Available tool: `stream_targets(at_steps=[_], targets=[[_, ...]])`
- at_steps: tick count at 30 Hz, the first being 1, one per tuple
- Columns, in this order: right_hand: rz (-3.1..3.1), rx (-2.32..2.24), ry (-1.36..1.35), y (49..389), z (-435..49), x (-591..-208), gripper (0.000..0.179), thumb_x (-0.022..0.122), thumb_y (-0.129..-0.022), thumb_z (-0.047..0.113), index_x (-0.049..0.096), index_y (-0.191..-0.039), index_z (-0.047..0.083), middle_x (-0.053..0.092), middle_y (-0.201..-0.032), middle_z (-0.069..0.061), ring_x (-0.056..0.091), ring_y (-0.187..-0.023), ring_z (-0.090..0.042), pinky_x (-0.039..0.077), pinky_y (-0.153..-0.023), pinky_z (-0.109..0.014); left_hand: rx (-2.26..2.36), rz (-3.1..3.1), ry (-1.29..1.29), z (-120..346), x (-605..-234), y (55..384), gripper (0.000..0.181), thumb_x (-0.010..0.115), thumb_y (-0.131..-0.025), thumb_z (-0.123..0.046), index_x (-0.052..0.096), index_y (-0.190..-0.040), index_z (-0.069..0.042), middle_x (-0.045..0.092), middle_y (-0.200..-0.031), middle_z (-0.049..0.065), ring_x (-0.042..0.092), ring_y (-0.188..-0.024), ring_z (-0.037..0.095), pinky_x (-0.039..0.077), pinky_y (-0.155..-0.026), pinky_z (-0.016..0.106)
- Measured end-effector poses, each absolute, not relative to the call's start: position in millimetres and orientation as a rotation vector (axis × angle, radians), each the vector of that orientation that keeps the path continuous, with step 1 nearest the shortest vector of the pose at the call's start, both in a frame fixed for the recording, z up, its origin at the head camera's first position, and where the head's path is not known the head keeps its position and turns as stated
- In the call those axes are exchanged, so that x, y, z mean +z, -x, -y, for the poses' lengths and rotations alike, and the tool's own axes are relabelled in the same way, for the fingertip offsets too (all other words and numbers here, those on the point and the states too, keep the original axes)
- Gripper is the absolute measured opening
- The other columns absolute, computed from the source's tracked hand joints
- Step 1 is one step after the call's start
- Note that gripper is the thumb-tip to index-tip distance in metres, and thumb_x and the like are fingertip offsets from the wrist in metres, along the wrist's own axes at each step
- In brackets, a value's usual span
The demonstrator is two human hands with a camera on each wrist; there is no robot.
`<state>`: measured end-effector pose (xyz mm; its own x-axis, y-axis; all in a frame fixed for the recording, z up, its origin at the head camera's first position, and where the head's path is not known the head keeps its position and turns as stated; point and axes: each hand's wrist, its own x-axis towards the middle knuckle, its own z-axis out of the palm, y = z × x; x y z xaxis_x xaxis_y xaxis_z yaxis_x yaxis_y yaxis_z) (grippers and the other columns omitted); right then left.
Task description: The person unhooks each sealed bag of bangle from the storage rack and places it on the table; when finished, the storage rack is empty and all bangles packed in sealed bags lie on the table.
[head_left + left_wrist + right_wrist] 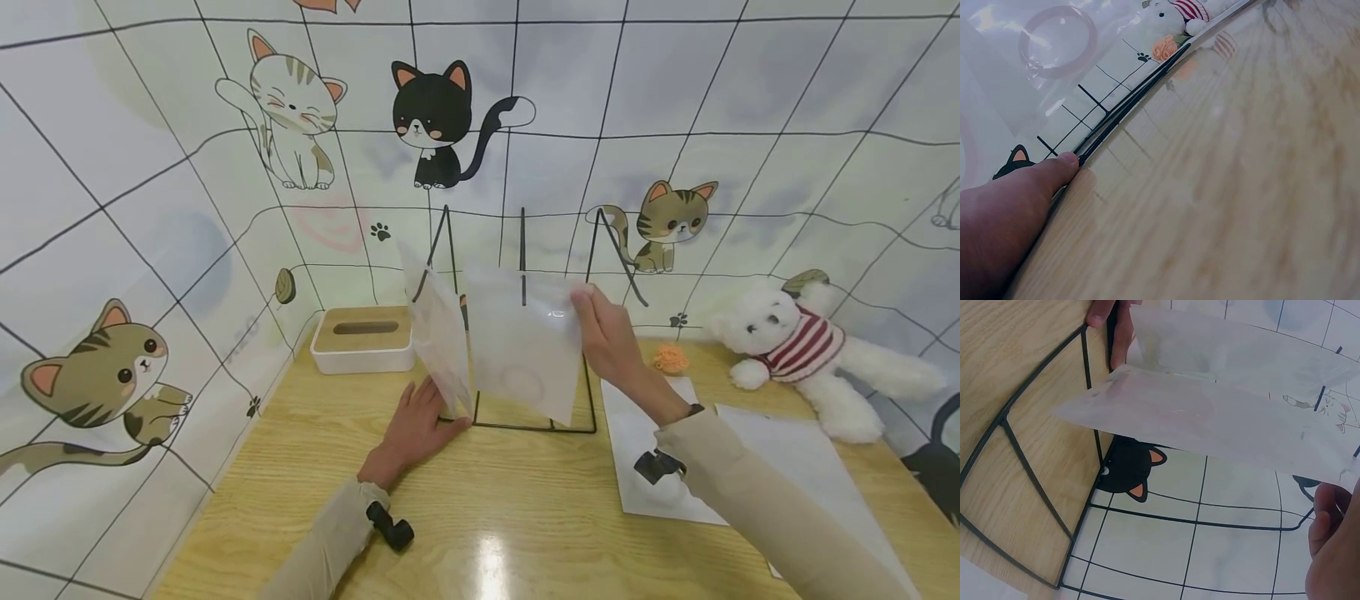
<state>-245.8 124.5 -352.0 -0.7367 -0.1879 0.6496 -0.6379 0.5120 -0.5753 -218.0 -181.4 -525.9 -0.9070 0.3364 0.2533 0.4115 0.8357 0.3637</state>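
Observation:
A black wire rack [536, 429] with upright, pronged arms stands on the table. Two translucent plastic bags hang from it. The right bag [517, 350] shows a faint pinkish ring, and its upper right edge is pinched by my right hand [611, 337]. Beside it, the left bag [438, 333] hangs turned almost edge-on from a left prong. My left hand [412, 429] rests at the rack's front left corner, with its thumb [1054, 172] against the base wire in the left wrist view. The bag hides part of its other fingers.
A white tissue box [362, 358] with a wooden lid stands behind left. To the right are white sheets [802, 467], an orange flower-like item [670, 358] and a white plush bear [795, 342] in a striped top. A cat-patterned wall covering [562, 100] surrounds the table.

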Motion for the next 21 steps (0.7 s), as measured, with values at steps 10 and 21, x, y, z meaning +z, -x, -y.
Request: stream_targets(at_steps=[10,21], targets=[[2.230,1.168,-0.725,233.5,-128.1,-352.1,0.029,0.040,-0.109,0.019,0.060,-0.107,-0.003,0.046,-0.066,-0.009,0.051,-0.065,-0.020,0.040,-0.058,-0.022,-0.611,2.866,0.568,182.2,-526.8,218.0,0.084,0.054,-0.095,-0.061,0.023,-0.160,-0.017,0.016,-0.168,0.004,0.018,-0.155,0.025,0.014,-0.120,0.061],[2.214,1.208,-0.791,220.2,-132.5,-349.1,0.025,0.042,-0.108,0.013,0.059,-0.096,0.000,0.045,-0.061,-0.002,0.050,-0.057,-0.011,0.041,-0.051,-0.021,-0.616,2.877,0.564,181.5,-526.3,217.4,0.085,0.053,-0.095,-0.061,0.021,-0.161,-0.016,0.016,-0.168,0.004,0.017,-0.155,0.025,0.013,-0.121,0.060]])
